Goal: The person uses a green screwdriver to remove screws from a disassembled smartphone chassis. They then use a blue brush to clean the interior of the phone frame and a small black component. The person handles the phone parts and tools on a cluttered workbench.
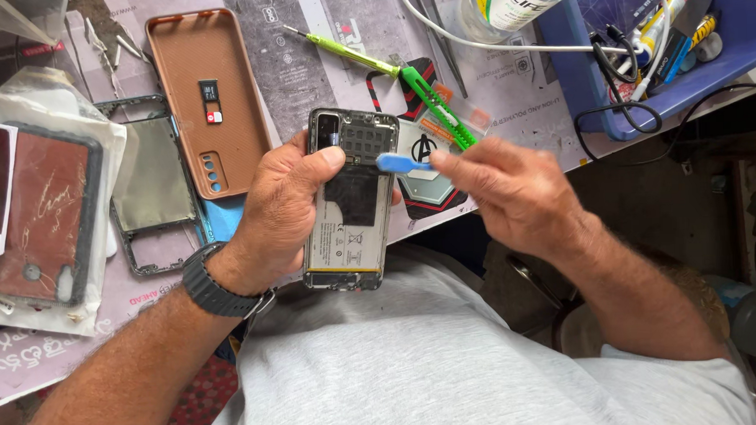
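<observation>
Left hand (282, 212) gripping opened phone (348, 201) with white-labelled battery; right hand (511, 195) pinching blue tool (403, 162).

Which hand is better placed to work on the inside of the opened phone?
The right hand, probably: it holds the blue pry tool, whose tip lies on the opened phone. The left hand is busy gripping the phone's body.

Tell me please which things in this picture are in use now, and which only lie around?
In use:
- opened phone, held by the left hand
- blue pry tool, held by the right hand

Lying around:
- brown phone case
- green screwdriver
- green cutter
- blue tray
- phone frame
</observation>
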